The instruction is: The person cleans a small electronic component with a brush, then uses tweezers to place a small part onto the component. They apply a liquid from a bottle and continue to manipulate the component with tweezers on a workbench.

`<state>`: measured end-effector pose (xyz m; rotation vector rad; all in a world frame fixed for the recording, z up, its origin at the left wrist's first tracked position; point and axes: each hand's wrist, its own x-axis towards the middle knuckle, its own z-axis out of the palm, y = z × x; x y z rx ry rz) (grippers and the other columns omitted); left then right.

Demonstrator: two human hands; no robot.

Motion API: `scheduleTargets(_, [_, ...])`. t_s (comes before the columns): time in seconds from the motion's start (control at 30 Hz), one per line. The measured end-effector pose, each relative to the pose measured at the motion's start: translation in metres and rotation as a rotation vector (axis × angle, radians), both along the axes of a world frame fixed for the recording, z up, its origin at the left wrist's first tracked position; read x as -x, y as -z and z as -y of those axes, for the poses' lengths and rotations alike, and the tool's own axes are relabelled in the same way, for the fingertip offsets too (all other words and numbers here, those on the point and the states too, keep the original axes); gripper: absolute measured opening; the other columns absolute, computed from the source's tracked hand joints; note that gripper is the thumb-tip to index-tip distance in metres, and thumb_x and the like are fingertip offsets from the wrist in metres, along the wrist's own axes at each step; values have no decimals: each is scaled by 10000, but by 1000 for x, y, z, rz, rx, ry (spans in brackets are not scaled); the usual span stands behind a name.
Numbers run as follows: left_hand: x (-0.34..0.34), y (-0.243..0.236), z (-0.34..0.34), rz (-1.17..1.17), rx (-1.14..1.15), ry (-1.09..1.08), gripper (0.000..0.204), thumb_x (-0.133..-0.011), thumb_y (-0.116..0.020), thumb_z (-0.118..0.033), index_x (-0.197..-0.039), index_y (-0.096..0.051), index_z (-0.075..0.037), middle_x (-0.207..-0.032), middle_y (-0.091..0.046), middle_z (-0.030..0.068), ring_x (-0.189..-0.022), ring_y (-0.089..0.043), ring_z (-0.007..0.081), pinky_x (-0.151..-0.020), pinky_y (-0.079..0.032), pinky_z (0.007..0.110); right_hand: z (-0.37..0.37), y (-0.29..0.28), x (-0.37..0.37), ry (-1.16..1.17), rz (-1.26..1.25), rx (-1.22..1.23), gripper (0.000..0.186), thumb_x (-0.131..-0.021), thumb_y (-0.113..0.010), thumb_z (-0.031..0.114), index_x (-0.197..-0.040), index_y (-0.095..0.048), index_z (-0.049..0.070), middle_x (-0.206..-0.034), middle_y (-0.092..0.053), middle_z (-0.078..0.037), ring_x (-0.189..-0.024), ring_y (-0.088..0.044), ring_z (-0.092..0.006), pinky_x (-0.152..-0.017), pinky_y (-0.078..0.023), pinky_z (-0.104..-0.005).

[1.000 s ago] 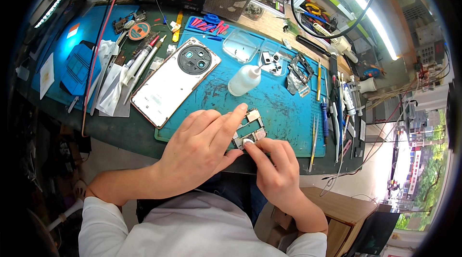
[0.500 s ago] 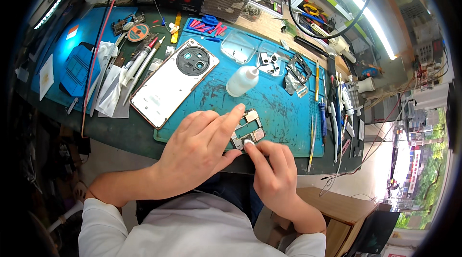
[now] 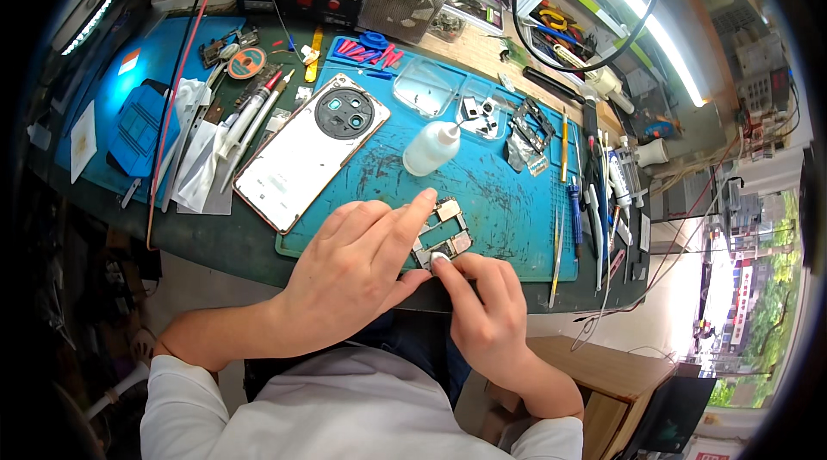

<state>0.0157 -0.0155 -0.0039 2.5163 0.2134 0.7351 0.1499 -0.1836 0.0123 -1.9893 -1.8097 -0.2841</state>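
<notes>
- While both forearms come in from the lower edge, the left hand (image 3: 353, 266) lies palm-down on the blue mat (image 3: 508, 193), its forefinger stretched out straight onto the small circuit board (image 3: 444, 232).
- The right hand (image 3: 487, 309) is curled, its fingers narrowed to a pinch on the board's near edge.
- The board sits at the mat's front edge on the desk (image 3: 224, 236), between both hands.
- A white phone (image 3: 301, 154), back up, lies just left; a small white bottle (image 3: 431, 148) lies beyond.

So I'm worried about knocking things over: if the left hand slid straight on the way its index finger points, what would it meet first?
Probably the small circuit board right at the left hand's fingertip; beyond it, bare blue mat.
</notes>
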Motion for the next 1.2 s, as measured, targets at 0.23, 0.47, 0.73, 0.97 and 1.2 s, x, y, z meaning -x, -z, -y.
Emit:
scheduleTargets(0.23, [1,-2,0,-4,10,9,911,-775,-882,-181,-1550,-436,-10,-1130,-616,131,-1100,-564,320,-994,-468,433,2,0,-1,10,-27,10,427,-718,-708,-68,-1143,-735,-40,-1076,-645,-120,-898,-646,-271,-770,-547,-372])
scheduleTargets(0.47, [1,-3,1,-11,10,6,917,-772,-888,-187,-1549,-436,-6,-1138,-617,135,-1098,-564,320,-990,-468,436,5,0,-3,1,-72,5,451,-720,-687,-86,-1166,-724,-34,-1061,-641,-117,-908,-644,-282,-768,-541,-375])
scheduleTargets(0.73, [1,-2,1,-14,9,-3,917,-776,-893,-200,-1547,-438,-1,-1141,-620,133,-1099,-567,313,-976,-468,426,17,-18,-9,67,-394,23,268,-831,-694,-99,-1089,-728,-35,-1063,-654,-130,-891,-659,-277,-773,-535,-337])
scheduleTargets(0.97, [5,-4,-1,-30,91,-11,853,-782,-898,-175,-1505,-478,-5,-1275,-640,149,-1165,-580,335,-1006,-472,424,40,-21,-25,248,-1752,-5,239,-1049,-616,74,-1272,-657,-3,-1034,-699,-41,-915,-679,-134,-807,-542,-267])
scheduleTargets(1.2, [-25,-27,-36,173,-37,-162,720,-854,-837,-141,-1479,-502,-14,-1414,-595,204,-1287,-566,394,-1089,-454,459,41,-15,-30,79,-2332,-95,258,-1044,-594,76,-1277,-643,-22,-1086,-678,-99,-886,-642,-127,-783,-521,-300])
